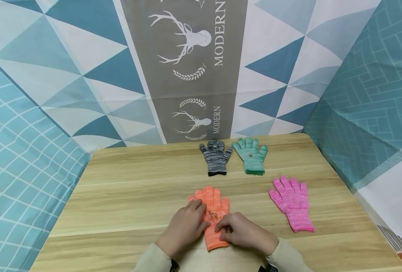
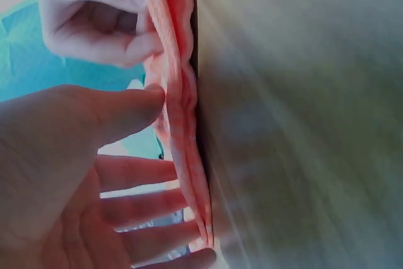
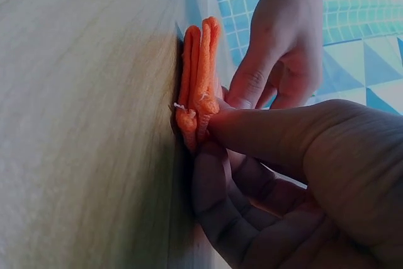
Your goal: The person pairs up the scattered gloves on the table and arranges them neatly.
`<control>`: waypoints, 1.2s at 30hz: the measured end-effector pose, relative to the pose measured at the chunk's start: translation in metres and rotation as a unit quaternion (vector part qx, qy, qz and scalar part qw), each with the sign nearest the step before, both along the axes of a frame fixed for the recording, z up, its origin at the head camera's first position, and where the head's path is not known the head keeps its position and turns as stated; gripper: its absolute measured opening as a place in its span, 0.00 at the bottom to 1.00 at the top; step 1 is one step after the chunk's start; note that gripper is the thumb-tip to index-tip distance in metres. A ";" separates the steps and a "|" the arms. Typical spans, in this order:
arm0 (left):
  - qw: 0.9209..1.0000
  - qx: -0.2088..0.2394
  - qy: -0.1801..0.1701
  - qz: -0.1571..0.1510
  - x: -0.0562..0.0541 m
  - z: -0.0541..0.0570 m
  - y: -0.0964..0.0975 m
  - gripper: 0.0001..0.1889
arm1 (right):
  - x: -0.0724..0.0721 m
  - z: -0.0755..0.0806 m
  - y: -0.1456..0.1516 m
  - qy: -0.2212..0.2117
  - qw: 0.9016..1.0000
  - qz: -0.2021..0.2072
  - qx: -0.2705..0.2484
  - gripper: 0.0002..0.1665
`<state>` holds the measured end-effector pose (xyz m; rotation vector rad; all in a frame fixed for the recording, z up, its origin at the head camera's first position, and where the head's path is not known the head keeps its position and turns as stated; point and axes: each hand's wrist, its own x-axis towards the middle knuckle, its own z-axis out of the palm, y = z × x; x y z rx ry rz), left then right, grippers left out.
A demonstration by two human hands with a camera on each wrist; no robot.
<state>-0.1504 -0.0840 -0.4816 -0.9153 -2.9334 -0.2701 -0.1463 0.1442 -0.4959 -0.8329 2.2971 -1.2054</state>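
Observation:
An orange knitted glove (image 1: 213, 206) lies palm-side up or down on the wooden table, its fingers pointing away from me and a dark mark near its middle. My left hand (image 1: 186, 226) rests along its left side, with fairly straight fingers (image 2: 141, 209) and the thumb touching the fabric. On the cuff's right side, my right hand (image 1: 243, 230) has curled fingers and pinches the edge between thumb and fingertips. Seen edge-on in the right wrist view, the orange cuff (image 3: 204, 74) shows several fabric layers. My left hand hides part of the glove's left fingers.
At the table's back lie a grey-black glove (image 1: 216, 158) and a green glove (image 1: 253, 156) side by side. A pink glove (image 1: 293, 204) lies to the right. Patterned cloth (image 1: 194, 87) hangs behind the wooden table (image 1: 119, 196) and at both sides.

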 end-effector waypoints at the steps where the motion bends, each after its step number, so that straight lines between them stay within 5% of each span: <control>1: 1.000 0.015 0.010 0.002 -0.003 -0.001 -0.001 0.19 | 0.000 0.000 0.000 0.000 1.000 0.000 0.000 0.07; 7: 0.990 0.099 0.081 0.064 -0.030 -0.002 -0.003 0.06 | 0.000 -0.002 0.002 0.001 1.000 -0.002 0.001 0.07; 15: 0.983 0.100 0.021 0.150 -0.056 -0.003 -0.002 0.08 | 0.002 -0.002 0.001 0.002 1.000 -0.001 -0.006 0.07; 21: 0.982 0.091 0.001 0.168 -0.061 -0.007 -0.002 0.07 | 0.001 -0.002 0.000 -0.005 1.000 -0.008 0.000 0.07; 30: 0.980 0.091 0.031 0.173 -0.060 -0.006 -0.006 0.08 | 0.001 -0.001 0.002 -0.012 1.000 -0.010 -0.005 0.06; 36: 0.979 0.075 0.007 0.189 -0.061 -0.006 -0.005 0.10 | 0.001 -0.002 0.001 -0.006 1.000 -0.008 -0.002 0.07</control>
